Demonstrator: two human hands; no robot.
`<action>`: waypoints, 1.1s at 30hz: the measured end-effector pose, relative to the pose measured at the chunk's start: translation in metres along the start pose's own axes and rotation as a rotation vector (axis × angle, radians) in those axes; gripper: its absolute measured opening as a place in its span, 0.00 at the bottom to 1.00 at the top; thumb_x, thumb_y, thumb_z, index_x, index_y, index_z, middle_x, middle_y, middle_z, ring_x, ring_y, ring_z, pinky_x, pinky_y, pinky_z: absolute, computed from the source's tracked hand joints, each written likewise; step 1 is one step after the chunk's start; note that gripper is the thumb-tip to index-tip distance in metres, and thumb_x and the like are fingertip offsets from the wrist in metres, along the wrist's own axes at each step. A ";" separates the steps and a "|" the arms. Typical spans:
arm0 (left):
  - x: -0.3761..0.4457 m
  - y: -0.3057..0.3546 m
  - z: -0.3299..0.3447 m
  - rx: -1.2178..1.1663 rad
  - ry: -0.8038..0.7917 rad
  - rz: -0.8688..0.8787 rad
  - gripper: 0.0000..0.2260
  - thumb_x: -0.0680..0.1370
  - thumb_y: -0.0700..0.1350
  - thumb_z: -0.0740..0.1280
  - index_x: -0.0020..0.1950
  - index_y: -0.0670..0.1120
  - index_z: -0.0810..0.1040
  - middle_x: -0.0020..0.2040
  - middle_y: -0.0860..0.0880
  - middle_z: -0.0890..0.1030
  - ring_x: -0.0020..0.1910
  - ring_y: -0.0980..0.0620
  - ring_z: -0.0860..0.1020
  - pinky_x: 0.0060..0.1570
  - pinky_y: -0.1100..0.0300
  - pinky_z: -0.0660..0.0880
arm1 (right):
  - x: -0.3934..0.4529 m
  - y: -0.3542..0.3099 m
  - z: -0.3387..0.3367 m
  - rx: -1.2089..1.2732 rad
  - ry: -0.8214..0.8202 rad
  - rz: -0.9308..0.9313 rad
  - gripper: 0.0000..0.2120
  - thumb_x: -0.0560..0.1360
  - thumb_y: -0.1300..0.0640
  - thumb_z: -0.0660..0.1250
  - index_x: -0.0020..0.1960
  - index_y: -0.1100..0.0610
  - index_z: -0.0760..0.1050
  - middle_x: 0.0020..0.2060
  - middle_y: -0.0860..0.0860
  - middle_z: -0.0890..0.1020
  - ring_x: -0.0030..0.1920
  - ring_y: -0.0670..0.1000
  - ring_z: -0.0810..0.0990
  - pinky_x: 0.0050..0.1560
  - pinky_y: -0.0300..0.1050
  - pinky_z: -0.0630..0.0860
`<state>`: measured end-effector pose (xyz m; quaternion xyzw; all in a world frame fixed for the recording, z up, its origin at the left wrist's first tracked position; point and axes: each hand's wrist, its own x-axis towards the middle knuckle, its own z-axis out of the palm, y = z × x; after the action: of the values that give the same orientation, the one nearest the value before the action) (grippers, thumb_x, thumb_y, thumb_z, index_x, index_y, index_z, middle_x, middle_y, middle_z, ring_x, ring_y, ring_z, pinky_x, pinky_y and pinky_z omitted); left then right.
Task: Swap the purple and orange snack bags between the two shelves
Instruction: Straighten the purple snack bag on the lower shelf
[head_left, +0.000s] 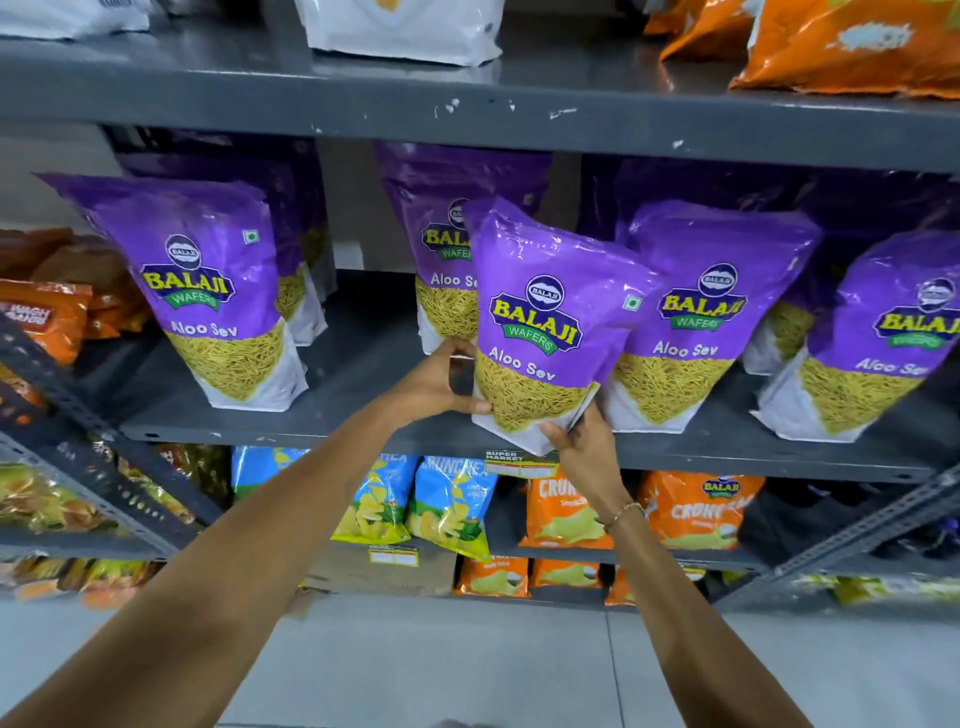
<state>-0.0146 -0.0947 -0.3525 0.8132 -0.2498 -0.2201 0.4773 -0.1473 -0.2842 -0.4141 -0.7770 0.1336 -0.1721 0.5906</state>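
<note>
A purple Aloo Sev bag (540, 322) stands tilted at the front edge of the middle grey shelf (322, 364), between other purple bags. My left hand (436, 384) grips its lower left side. My right hand (582, 441) holds its bottom right corner from below. More purple bags stand on the same shelf at the left (208, 291) and at the right (711, 322). Orange snack bags (852, 47) lie on the top shelf at the right, partly cut off by the frame.
A white bag (405, 26) sits on the top shelf's middle. Below are blue chip bags (447, 499) and orange chip bags (696, 509). A slanted metal brace (88, 426) crosses at the left, beside a side rack of orange packets (47, 312). Grey floor lies below.
</note>
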 end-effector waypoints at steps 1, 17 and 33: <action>-0.003 -0.003 -0.002 -0.020 0.021 0.002 0.31 0.60 0.47 0.80 0.56 0.54 0.67 0.61 0.49 0.75 0.62 0.50 0.74 0.63 0.50 0.73 | 0.006 0.001 0.002 -0.023 -0.051 0.027 0.31 0.70 0.53 0.70 0.70 0.55 0.62 0.61 0.54 0.79 0.63 0.53 0.77 0.64 0.54 0.73; -0.027 -0.028 -0.041 -0.072 0.375 -0.017 0.30 0.59 0.40 0.81 0.58 0.41 0.75 0.51 0.46 0.82 0.43 0.55 0.80 0.37 0.77 0.74 | 0.054 -0.036 0.059 -0.041 -0.253 0.019 0.32 0.62 0.61 0.78 0.63 0.56 0.70 0.55 0.50 0.81 0.57 0.49 0.79 0.61 0.47 0.75; -0.035 -0.029 -0.039 -0.124 0.260 -0.080 0.32 0.65 0.42 0.78 0.66 0.43 0.67 0.61 0.44 0.78 0.58 0.47 0.78 0.58 0.55 0.75 | 0.045 -0.040 0.063 -0.027 -0.255 0.131 0.38 0.65 0.59 0.76 0.69 0.53 0.61 0.63 0.50 0.76 0.65 0.52 0.74 0.66 0.51 0.71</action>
<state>-0.0131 -0.0351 -0.3569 0.8132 -0.1392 -0.1469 0.5456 -0.0795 -0.2374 -0.3858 -0.7901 0.1102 -0.0312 0.6022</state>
